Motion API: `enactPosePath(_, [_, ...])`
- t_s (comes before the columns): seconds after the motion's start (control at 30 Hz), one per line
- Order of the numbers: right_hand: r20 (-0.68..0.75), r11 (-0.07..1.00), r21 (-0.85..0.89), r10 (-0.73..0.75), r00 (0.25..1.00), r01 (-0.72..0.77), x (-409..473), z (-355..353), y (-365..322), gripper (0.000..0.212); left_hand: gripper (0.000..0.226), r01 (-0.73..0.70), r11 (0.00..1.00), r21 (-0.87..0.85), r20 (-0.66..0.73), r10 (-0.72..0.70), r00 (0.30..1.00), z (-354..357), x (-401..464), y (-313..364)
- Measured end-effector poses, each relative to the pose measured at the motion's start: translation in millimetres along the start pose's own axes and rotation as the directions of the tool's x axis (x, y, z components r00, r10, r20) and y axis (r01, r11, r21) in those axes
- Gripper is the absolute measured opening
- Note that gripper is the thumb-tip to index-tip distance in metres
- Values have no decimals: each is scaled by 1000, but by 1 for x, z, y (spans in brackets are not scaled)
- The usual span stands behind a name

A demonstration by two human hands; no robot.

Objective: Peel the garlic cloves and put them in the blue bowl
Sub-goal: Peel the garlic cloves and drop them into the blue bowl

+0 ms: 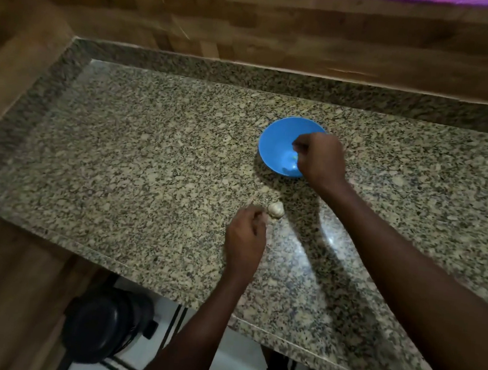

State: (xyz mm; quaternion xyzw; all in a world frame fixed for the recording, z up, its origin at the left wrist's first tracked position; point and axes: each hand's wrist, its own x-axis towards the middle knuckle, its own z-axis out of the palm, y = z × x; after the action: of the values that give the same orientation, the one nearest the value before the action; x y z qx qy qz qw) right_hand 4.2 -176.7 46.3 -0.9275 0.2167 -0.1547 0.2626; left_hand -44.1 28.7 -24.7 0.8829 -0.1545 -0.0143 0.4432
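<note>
Granite counter [151, 147], right hand [318, 159] curled over blue bowl [278, 146], left hand [245, 235] pinching garlic [276, 209]

A home kitchen: speckled granite worktop [157, 153] with raised back edge, wood-panelled walls [279, 31], white tiled floor [233, 361].

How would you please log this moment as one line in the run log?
right hand: over blue bowl, fingers curled | left hand: at garlic on counter | contents of either hand: unclear
</note>
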Motion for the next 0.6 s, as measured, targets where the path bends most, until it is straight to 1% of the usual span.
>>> enactPosePath(0.07, [-109, 994, 102, 40, 993, -29, -30, -12, 8, 16, 43, 21, 1000, -16, 123, -19, 992, 5, 18, 4])
enactPosePath(0.1, [-116, 987, 143, 90, 989, -73, -49, -16, 16, 15, 52, 9, 1000, 18, 198, -12, 980, 10, 25, 5])
enactPosePath(0.13, [-87, 976, 169, 152, 985, -135, -67, -20, 23, 15, 53, -19, 998, 61, 248, 3, 969, 15, 31, 7])
enactPosePath(0.17, [-24, 958, 189, 226, 974, -218, -84, -19, 32, 15, 48, -36, 996, 77, 264, 14, 964, 20, 34, 8])
enactPosePath(0.2, [61, 925, 224, 302, 951, -308, -100, -16, 43, 15, 40, -21, 998, 58, 257, 6, 966, 25, 35, 8])
enactPosePath(0.23, [156, 874, 282, 365, 918, -395, -112, -12, 52, 14, 34, 33, 999, 6, 249, -33, 968, 28, 32, 11])
enactPosePath(0.27, [248, 811, 347, 406, 880, -471, -122, -8, 61, 14, 30, 119, 991, -62, 264, -99, 959, 29, 28, 16])
enactPosePath(0.3, [320, 740, 407, 433, 843, -535, -130, -5, 68, 15, 27, 213, 967, -138, 303, -164, 939, 30, 23, 23])
enactPosePath(0.33, [373, 674, 454, 450, 811, -582, -136, -4, 73, 15, 26, 287, 933, -219, 353, -199, 914, 31, 18, 29])
enactPosePath(0.37, [416, 611, 498, 454, 788, -616, -140, -5, 75, 14, 25, 332, 895, -299, 401, -199, 894, 33, 12, 34])
enactPosePath(0.4, [454, 546, 546, 445, 772, -635, -144, -8, 77, 12, 25, 356, 861, -363, 440, -178, 880, 35, 6, 38])
enactPosePath(0.47, [515, 422, 620, 418, 749, -661, -149, -18, 76, 9, 27, 383, 820, -424, 495, -145, 857, 36, -3, 46])
enactPosePath(0.5, [528, 389, 636, 411, 743, -666, -151, -22, 77, 9, 29, 396, 811, -431, 512, -141, 847, 37, -6, 49])
enactPosePath(0.6, [546, 351, 651, 399, 736, -673, -156, -29, 82, 12, 31, 412, 810, -417, 536, -146, 831, 39, -10, 53])
